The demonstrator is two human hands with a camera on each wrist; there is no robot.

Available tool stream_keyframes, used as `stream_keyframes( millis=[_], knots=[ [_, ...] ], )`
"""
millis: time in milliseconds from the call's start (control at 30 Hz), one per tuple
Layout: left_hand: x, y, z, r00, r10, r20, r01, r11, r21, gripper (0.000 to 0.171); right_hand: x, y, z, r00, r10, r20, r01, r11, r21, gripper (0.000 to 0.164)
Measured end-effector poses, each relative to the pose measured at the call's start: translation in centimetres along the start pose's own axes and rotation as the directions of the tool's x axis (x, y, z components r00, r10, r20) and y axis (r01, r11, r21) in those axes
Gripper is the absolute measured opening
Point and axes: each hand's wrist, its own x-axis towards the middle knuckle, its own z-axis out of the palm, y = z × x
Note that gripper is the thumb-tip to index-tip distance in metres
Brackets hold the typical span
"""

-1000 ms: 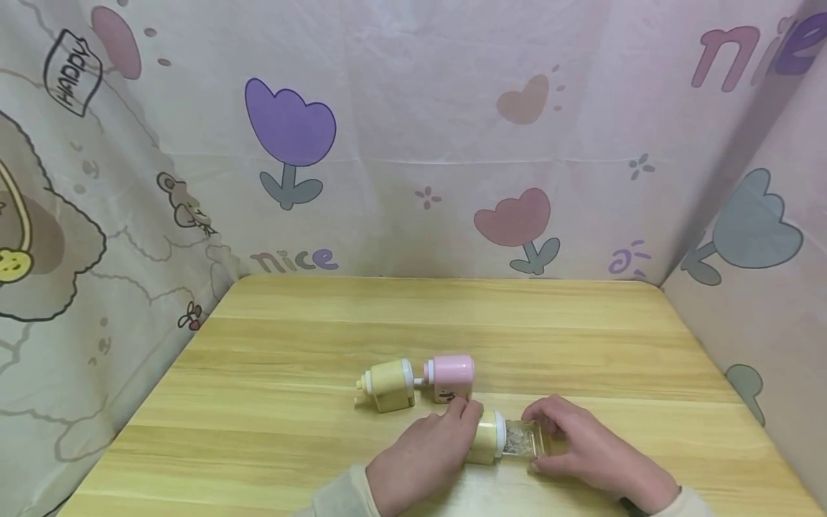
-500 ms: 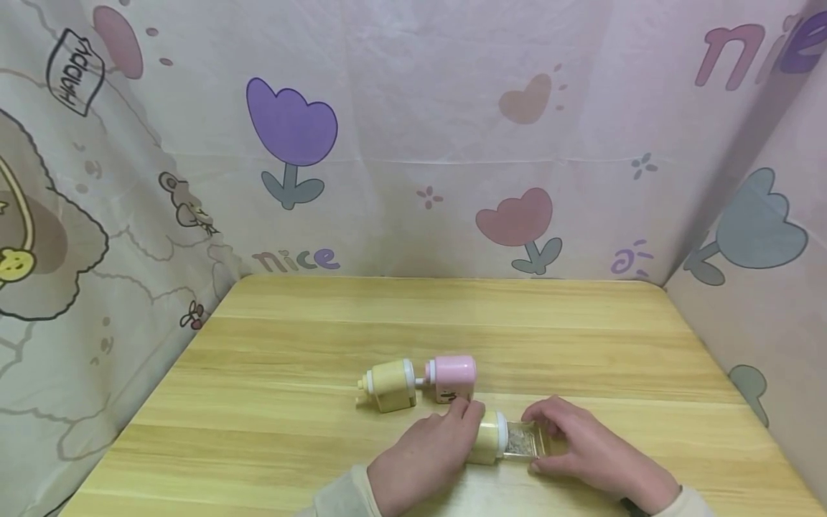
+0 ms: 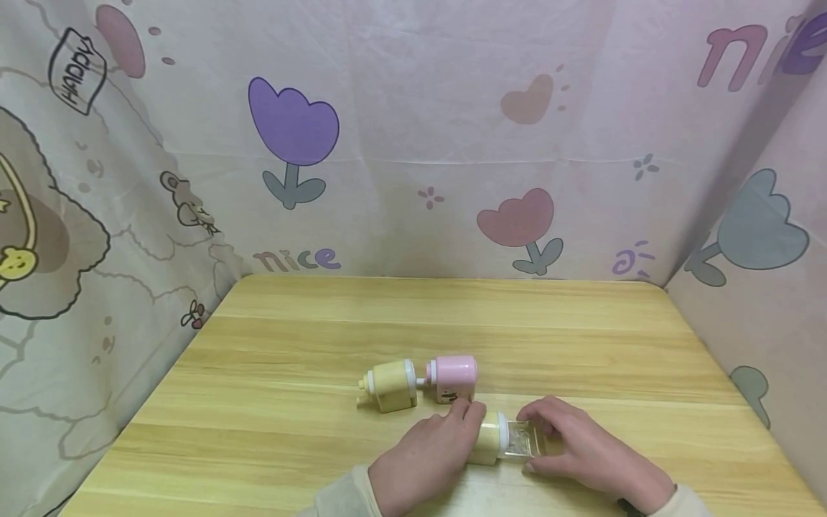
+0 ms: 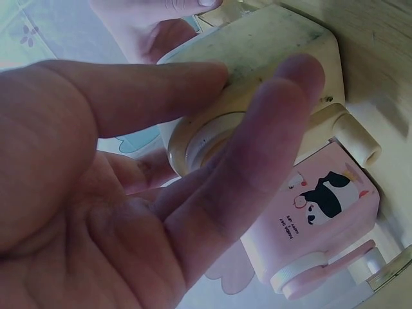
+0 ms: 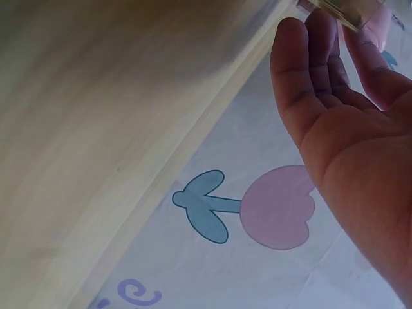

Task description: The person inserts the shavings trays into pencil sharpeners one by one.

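A yellow hand-crank pencil sharpener (image 3: pixel 487 439) with a white collar lies on the table at the front. My left hand (image 3: pixel 428 457) grips its left part, and in the left wrist view the thumb and fingers wrap the yellow body (image 4: pixel 270 48) near the crank. Out of the right end sticks a clear drawer (image 3: pixel 519 439), with some greyish bits showing in it. My right hand (image 3: pixel 591 446) pinches the drawer's outer end between thumb and fingers; only a corner of the drawer (image 5: pixel 351 11) appears in the right wrist view.
Just behind the left hand stands a pink pencil sharpener (image 3: pixel 456 373) with a panda print. To its left is a second yellow sharpener (image 3: pixel 393 386). The wooden table (image 3: pixel 291 323) meets a printed curtain (image 3: pixel 400 108) at the back and sides.
My right hand and the clear drawer have moved slightly left, so a bit less of the drawer shows outside the sharpener. The left hand holds its place.
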Motion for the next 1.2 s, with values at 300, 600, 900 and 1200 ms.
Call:
stream_keyframes(
  millis=[300,600,900,1200],
  knots=[
    [-0.06,0.03,0.02,1.0,0.0,-0.002,0.0,1.0,0.006,0.031,0.12,-0.04,0.1,1.0,-0.01,0.022,0.01,1.0,0.021,0.049],
    [-0.09,0.08,-0.04,1.0,-0.002,0.0,0.002,1.0,0.011,0.033,0.37,-0.16,0.2,0.997,-0.028,0.069,0.024,0.998,0.063,0.049],
    [0.03,0.04,-0.06,1.0,-0.002,0.009,0.002,1.0,-0.005,0.033,0.7,-0.27,0.34,0.996,-0.021,0.083,0.016,0.998,0.06,0.052],
    [0.05,0.0,0.0,1.0,-0.007,0.016,0.008,1.0,-0.01,0.032,0.82,-0.37,0.25,0.994,-0.039,0.098,0.035,0.999,0.036,0.054]
  ],
)
